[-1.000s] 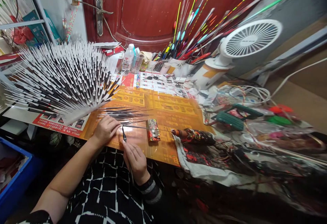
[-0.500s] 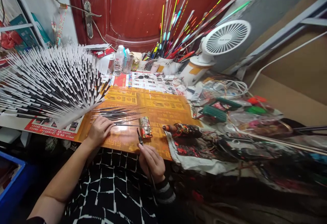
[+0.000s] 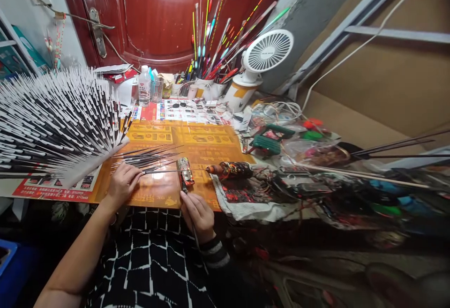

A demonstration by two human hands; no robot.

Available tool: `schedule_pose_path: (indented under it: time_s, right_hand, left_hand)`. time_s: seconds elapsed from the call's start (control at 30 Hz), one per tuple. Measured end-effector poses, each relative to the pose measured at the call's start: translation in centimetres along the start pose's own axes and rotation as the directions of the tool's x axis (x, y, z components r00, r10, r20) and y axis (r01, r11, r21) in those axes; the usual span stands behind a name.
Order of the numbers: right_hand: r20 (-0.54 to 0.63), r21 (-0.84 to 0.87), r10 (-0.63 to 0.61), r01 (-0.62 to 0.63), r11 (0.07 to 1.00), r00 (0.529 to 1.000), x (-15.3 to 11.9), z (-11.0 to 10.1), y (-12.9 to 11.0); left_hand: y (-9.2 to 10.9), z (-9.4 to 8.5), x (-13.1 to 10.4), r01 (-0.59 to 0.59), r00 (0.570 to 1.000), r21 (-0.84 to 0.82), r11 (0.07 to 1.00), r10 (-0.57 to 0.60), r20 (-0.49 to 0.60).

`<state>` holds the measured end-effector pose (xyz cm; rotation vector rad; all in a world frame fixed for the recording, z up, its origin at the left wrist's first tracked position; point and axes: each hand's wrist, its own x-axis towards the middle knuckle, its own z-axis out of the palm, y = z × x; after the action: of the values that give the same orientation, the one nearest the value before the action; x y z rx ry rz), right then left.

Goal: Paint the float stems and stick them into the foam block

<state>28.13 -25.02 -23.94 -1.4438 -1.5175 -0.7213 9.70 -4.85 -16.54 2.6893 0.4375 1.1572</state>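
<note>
My left hand (image 3: 123,182) is closed on the near end of a thin dark rod (image 3: 165,171), which runs right above a small paint-stained block (image 3: 185,173) toward the tip of a red-brown, paint-spotted handle (image 3: 230,169). My right hand (image 3: 198,214) pinches a slim dark tool with a cord, its tip at the lower edge of the block. More thin dark rods (image 3: 147,155) lie in a bundle just beyond my left hand. At the left, a white foam strip (image 3: 82,167) holds many black rods with white tips.
Behind stand a plastic bottle (image 3: 144,86), a glass (image 3: 156,90), cups of colourful thin sticks (image 3: 203,86) and a white fan (image 3: 269,51). A stained cloth (image 3: 253,205), green-handled tool (image 3: 266,145) and tangled clutter fill the right side. A blue bin (image 3: 10,270) is at lower left.
The view has shifted right, so most things appear farther left. My right hand's tool has come nearer to the block, with its tip now at the block's lower edge.
</note>
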Motion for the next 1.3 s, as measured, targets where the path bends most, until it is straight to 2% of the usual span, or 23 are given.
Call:
schedule_pose_path:
  time_s: [0.53,0.83,1.07,1.3]
  right_hand:
    - [0.038,0.010,0.068,-0.068,0.998,0.997,0.2,0.2,-0.5]
    - [0.011,-0.010,0.093,-0.093,0.996,0.996,-0.3,0.6,-0.4]
    - [-0.019,-0.023,0.062,-0.062,0.998,0.998,0.1,0.5,-0.4]
    - [-0.058,0.162,0.032,-0.022,0.987,0.998,-0.3,-0.6,0.2]
  left_hand:
    - [-0.1,0.0,0.0,0.014,1.000,-0.005,1.000,-0.014,0.012]
    - [0.0,-0.2,0.1,0.029,0.999,-0.002,1.000,-0.029,0.016]
    - [-0.3,-0.2,0.0,0.044,0.999,-0.017,0.999,-0.043,0.027]
    - [-0.1,0.4,-0.4,0.048,0.999,0.028,0.998,-0.048,0.014]
